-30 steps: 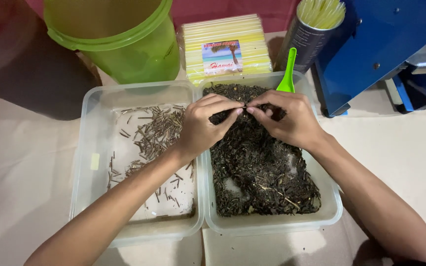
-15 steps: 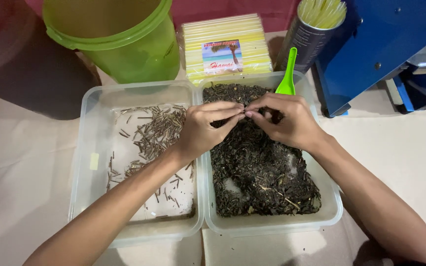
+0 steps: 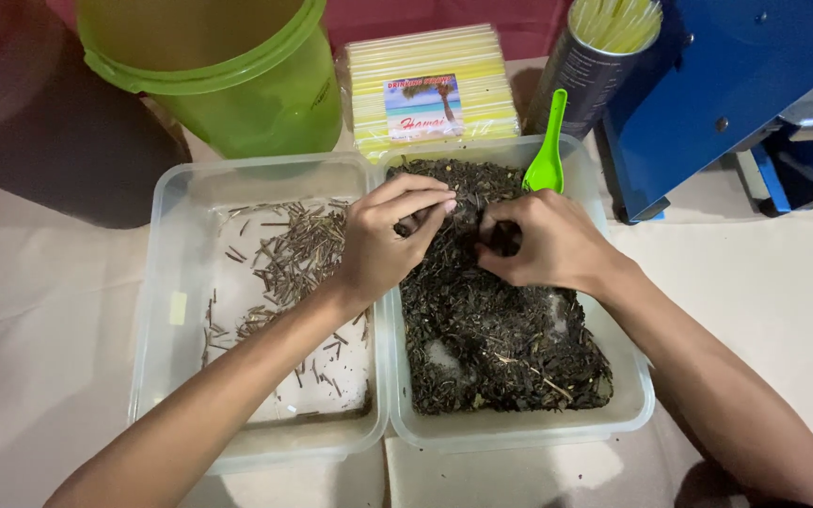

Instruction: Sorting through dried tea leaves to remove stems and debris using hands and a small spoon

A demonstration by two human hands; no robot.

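Two clear plastic tubs sit side by side. The right tub [image 3: 634, 406] is filled with dark dried leaves [image 3: 496, 348]; the left tub [image 3: 167, 273] holds a thin scatter of brown stems [image 3: 298, 254] on its pale bottom. My left hand [image 3: 383, 240] hovers at the wall between the tubs, its fingertips pinched on a small bit of leaf matter. My right hand [image 3: 543, 240] rests in the leaves at the far end of the right tub, fingers curled into the pile. A green plastic scoop [image 3: 546, 150] stands in the leaves just behind my right hand.
A green bucket [image 3: 228, 75] stands behind the left tub, with a dark red container [image 3: 39, 122] to its left. A pack of yellow straws [image 3: 430, 89] and a can of straws [image 3: 595, 56] sit behind the right tub. A blue machine [image 3: 726, 85] is at far right.
My left hand has lifted slightly and shifted left toward the dividing wall, its fingers pinching. My right hand's fingers have dug down into the leaves.
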